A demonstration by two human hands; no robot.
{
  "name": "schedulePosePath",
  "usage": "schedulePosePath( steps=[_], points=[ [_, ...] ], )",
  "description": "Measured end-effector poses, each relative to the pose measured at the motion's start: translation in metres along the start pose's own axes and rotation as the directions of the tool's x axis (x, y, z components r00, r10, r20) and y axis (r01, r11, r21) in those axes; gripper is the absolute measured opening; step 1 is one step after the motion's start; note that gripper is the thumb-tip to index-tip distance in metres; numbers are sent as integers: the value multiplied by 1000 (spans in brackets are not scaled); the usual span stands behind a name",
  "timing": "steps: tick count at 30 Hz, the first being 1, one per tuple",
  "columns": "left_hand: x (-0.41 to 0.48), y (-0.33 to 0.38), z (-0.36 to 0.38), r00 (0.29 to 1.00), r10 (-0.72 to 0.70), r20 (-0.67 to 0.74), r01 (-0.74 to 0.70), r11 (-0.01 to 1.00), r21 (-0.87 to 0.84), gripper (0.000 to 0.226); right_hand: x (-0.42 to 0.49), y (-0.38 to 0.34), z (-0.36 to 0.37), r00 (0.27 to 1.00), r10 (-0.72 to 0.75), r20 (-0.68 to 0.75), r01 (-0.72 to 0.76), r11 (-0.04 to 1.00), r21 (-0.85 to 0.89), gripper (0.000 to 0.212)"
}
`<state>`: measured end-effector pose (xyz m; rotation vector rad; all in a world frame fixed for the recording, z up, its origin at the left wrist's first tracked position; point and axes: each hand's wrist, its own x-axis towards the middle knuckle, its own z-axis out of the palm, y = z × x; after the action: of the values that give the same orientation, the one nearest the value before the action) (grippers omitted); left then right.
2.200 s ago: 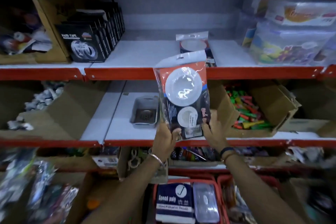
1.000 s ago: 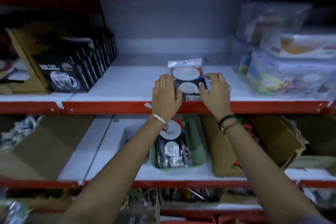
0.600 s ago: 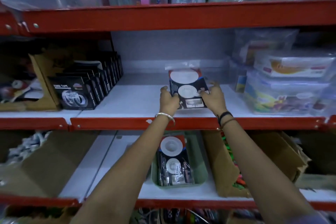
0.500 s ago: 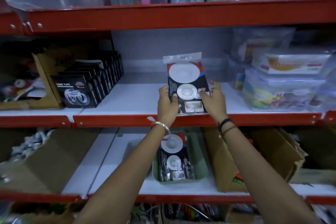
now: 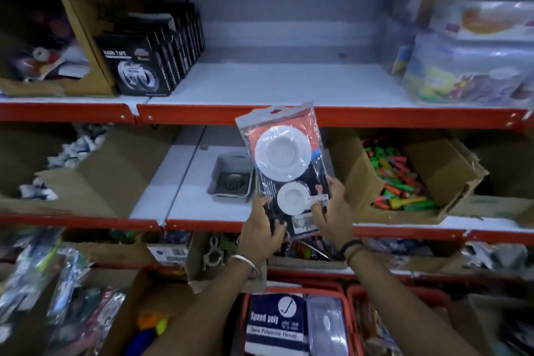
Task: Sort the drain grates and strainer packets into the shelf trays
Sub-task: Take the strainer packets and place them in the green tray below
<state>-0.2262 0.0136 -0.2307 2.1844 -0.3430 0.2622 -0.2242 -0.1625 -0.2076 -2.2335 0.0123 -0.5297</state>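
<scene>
Now your left hand [image 5: 261,233] and right hand [image 5: 332,211] both hold the strainer packet [image 5: 284,165] — fingers wrapped round its bottom corners.

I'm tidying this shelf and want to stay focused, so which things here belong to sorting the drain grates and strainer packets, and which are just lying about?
Part of the job:
strainer packet, held by the left hand and right hand
grey tray with a drain grate in it

Just lying about:
tape boxes
box of coloured pieces
thread packs
plastic containers
</scene>
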Motion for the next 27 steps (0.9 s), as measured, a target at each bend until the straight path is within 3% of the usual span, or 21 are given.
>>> schedulePosePath(
  steps=[5,9,16,21,24,27],
  points=[
    [-19,-29,14,985,-94,142,90,995,34,43,-27,27,25,988,132,85,-124,988,-94,66],
    [-1,-39,22,958,-145,247,121,987,110,43,-25,46,38,977,192,87,-174,968,-182,56],
    [84,-50,37,975,-105,196,32,939,343,43,46,64,55,967,244,70,-213,930,-299,49],
    [121,-63,41,877,-308,369,65,836,544,50,85,77,66,887,413,206,-260,816,-516,40],
    [126,-78,34,877,-241,416,-16,850,527,47,89,73,75,882,454,124,-292,734,-614,42],
    [138,-98,11,930,-123,346,-71,864,499,49,101,47,82,956,295,4,-248,811,-530,47]
  ],
)
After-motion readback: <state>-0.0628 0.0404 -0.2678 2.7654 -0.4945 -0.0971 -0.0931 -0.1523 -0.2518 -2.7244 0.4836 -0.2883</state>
